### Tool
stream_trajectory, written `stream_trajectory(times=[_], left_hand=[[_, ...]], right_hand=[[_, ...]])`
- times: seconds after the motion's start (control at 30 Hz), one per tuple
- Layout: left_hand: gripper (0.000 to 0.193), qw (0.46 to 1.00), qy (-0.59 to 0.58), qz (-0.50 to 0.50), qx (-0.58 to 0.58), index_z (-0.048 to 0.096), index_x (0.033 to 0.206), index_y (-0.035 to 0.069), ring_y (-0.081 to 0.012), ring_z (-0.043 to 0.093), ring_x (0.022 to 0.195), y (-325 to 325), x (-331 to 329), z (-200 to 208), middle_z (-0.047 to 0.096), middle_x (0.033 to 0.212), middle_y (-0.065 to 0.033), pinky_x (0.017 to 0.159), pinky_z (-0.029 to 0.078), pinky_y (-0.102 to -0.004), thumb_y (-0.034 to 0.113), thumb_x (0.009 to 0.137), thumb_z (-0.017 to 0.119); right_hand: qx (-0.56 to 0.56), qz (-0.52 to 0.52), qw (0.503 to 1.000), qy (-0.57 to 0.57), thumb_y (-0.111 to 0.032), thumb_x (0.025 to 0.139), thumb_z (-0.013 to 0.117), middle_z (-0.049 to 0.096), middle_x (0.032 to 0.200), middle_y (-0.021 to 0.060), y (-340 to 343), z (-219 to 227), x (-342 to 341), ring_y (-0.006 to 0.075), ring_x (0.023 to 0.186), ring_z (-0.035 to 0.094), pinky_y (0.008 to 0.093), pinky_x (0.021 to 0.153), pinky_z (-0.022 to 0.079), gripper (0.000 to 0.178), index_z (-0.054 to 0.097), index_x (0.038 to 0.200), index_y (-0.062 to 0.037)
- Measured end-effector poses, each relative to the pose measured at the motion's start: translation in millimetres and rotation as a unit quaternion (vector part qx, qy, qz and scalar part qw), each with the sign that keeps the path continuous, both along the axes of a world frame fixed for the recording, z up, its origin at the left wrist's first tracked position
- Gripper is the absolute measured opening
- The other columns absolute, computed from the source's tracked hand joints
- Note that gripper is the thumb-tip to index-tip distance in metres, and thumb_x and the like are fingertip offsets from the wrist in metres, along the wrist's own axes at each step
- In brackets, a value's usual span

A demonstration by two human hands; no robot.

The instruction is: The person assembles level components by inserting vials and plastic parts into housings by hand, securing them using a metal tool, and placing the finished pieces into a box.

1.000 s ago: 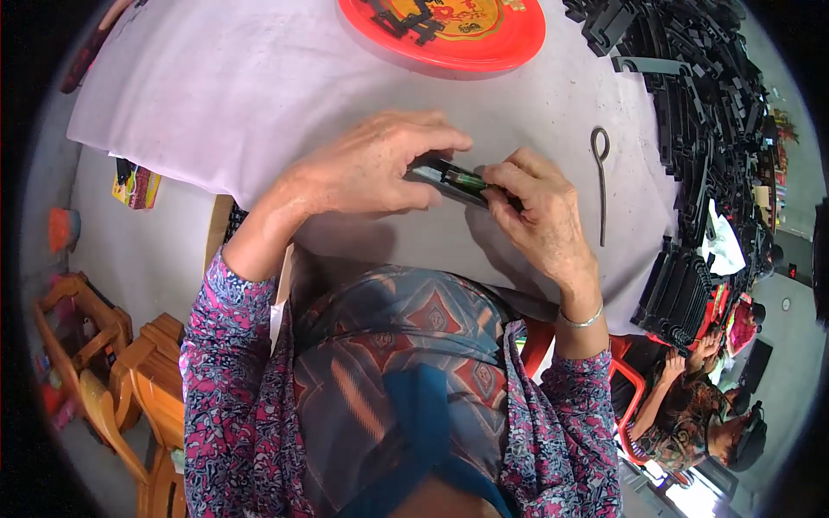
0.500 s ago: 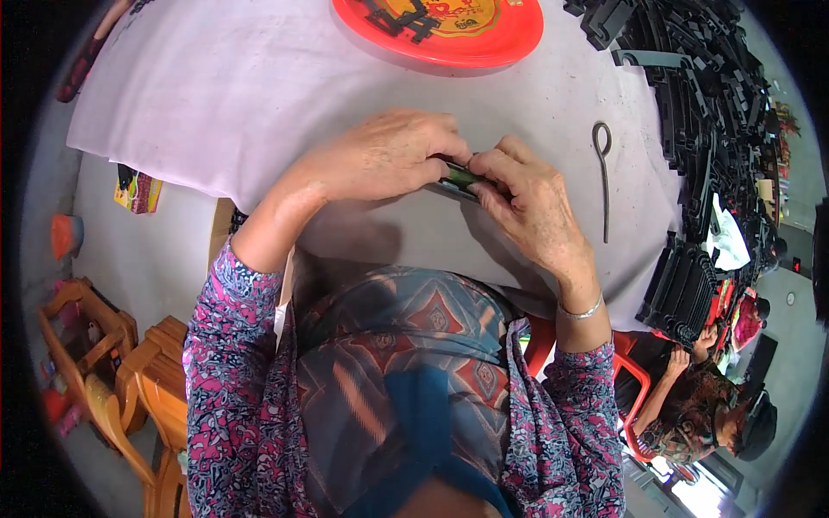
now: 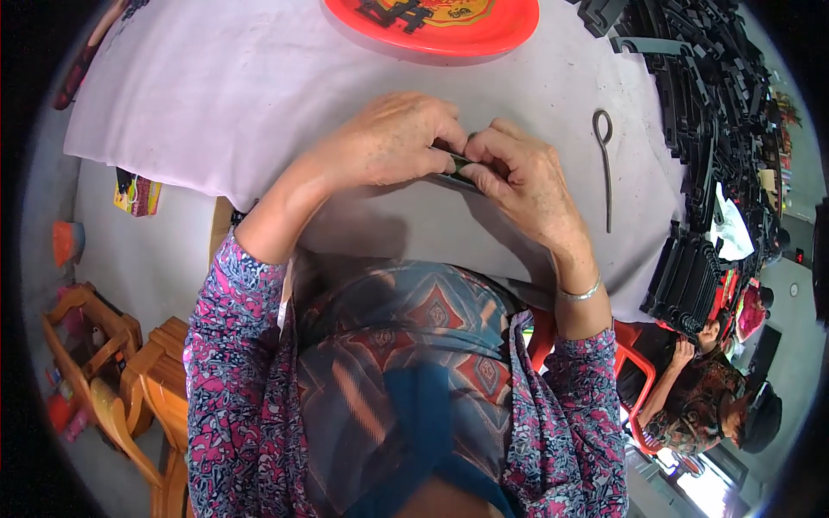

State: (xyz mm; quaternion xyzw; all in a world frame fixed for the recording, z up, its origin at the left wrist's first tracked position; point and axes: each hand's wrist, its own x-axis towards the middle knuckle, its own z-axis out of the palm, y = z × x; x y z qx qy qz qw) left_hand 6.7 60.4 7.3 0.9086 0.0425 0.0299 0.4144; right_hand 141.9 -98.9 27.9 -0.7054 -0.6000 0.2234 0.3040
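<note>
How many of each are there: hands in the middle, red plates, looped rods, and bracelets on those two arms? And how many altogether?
Hands: 2 (left hand, right hand)
Red plate: 1
Looped rod: 1
Bracelet: 1
Total: 5
Not counted: the held piece, mostly covered, and the black parts, too piled up to count.

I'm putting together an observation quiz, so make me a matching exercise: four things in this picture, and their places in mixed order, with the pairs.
1. Round red tray
2. Looped metal rod
3. Silver-coloured bracelet
4. Slim dark part

A. Around the right wrist
B. Between left hand and right hand
C. Beyond the hands, bearing black pieces
D. On the pale cloth, rightward

Pairs: 1-C, 2-D, 3-A, 4-B.
</note>
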Motion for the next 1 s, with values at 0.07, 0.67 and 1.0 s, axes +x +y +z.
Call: stream_trajectory(times=[0.07,0.67,1.0], left_hand=[[0.019,1.0,0.016,0.002,-0.005,0.075,0.094,0.01,-0.035,0.061,0.088,0.8,1.7,2.1,0.061,0.084,-0.0133,0.079,0.045,-0.0464,0.017,0.08,0.064],[0.032,0.997,-0.022,0.001,-0.072,0.063,0.105,0.0,-0.0274,0.058,0.086,1.1,-13.7,9.9,0.059,0.094,-0.0103,0.078,0.047,-0.0358,0.011,0.076,0.072],[0.034,0.997,-0.036,-0.001,0.062,0.062,0.1,0.0,-0.0328,0.055,0.093,-14.9,-12.0,-2.4,0.054,0.092,-0.0123,0.08,0.044,-0.0426,0.013,0.07,0.071]], right_hand=[[-0.012,-0.002,1.0,0.019,-0.002,0.08,0.069,0.057,0.079,0.0134,0.4,0.0,3.2,0.0302,0.07,0.059,0.0385,0.063,0.047,0.012,0.064,0.09,0.0008],[-0.061,-0.348,0.908,-0.225,-0.018,0.084,0.07,0.067,0.08,0.0141,-70.3,-8.2,123.6,0.023,0.07,0.064,0.0362,0.069,0.051,0.021,0.068,0.093,0.0009],[-0.058,-0.346,0.93,-0.105,-0.009,0.083,0.063,0.063,0.07,0.0061,-60.4,-13.0,115.2,0.0101,0.064,0.058,0.0276,0.062,0.048,0.015,0.067,0.092,0.0021]])
